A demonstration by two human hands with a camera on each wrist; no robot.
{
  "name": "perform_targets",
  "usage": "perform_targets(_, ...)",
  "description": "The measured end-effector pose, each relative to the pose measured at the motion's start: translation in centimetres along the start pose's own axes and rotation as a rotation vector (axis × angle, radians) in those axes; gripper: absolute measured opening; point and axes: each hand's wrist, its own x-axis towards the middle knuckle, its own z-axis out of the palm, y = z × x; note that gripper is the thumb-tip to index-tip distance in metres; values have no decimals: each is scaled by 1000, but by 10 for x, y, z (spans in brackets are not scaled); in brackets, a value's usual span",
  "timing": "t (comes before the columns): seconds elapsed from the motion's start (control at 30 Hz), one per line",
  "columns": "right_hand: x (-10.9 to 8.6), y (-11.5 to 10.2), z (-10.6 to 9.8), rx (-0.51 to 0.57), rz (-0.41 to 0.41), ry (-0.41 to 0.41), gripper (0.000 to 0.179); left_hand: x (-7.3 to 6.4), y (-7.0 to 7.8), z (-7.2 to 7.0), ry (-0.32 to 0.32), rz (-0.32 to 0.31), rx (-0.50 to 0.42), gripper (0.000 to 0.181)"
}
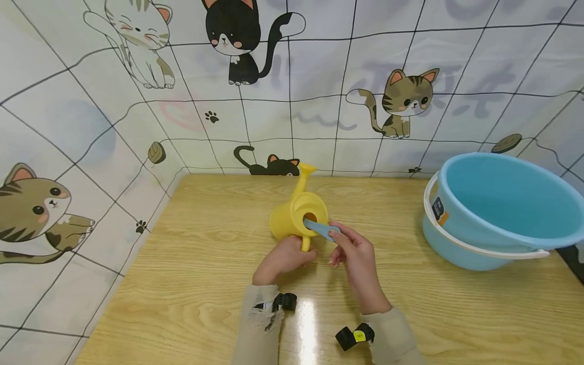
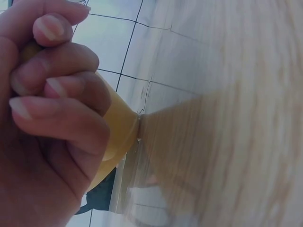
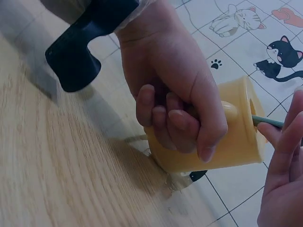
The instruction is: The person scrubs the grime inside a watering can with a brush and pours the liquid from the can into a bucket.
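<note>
A yellow toy watering can (image 1: pixel 283 219) is tilted on the wooden table, its spout toward the back wall and its opening facing up toward me. My left hand (image 1: pixel 288 257) grips its handle; the curled fingers (image 2: pixel 71 118) show large in the left wrist view, with the can's yellow body behind them. In my right hand (image 1: pixel 358 253), thumb and fingers pinch a light blue stick-like piece (image 1: pixel 323 229), whose far end lies inside the can's opening and is hidden there. From the right wrist view, the can (image 3: pixel 208 156) stands close over the table.
At the right of the table stands a light blue bucket (image 1: pixel 474 261) with a white handle, and a wide blue basin (image 1: pixel 506 197) sits in it. A wall covering with cats (image 1: pixel 319 116) rises behind the table and at the left.
</note>
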Motion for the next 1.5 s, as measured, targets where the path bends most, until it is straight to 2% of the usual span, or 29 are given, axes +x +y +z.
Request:
perform_targets(0.27, 4, 8, -6, 298, 80, -86, 42, -1, -4, 0, 6, -4, -28, 30)
perform_targets(0.43, 7, 10, -9, 397, 81, -103, 44, -2, -3, -4, 22, -10, -80, 29)
perform_targets(0.57, 8, 10, -9, 430, 72, -108, 40, -1, -3, -7, 25, 0, -90, 27)
perform_targets(0.67, 8, 11, -9, 400, 56, -99, 37, -1, -3, -7, 26, -7, -94, 26)
perform_targets(0.9, 7, 8, -7, 189, -28, -128, 38, -1, -5, -7, 17, -16, -133, 28)
perform_targets(1.07, 5, 8, -2, 94, -47, -127, 35, 0, -4, -6, 6, -2, -141, 27)
perform_targets(1.13, 5, 12, -1, 33, -75, -124, 34, 0, -3, -6, 2, 9, -144, 27)
perform_targets(1.27, 14, 33, -7, -80, -167, -135, 25, 0, -3, -5, -2, 23, -129, 23)
perform_targets(1.37, 19, 47, -10, -96, -217, -144, 22, 0, -2, -3, -3, 28, -100, 19)
perform_targets(1.4, 19, 47, -9, -69, -238, -158, 19, 0, -2, -3, -6, 31, -91, 20)
perform_targets(1.5, 22, 57, -10, -68, -242, -147, 21, 0, -2, -4, -14, 35, -106, 21)
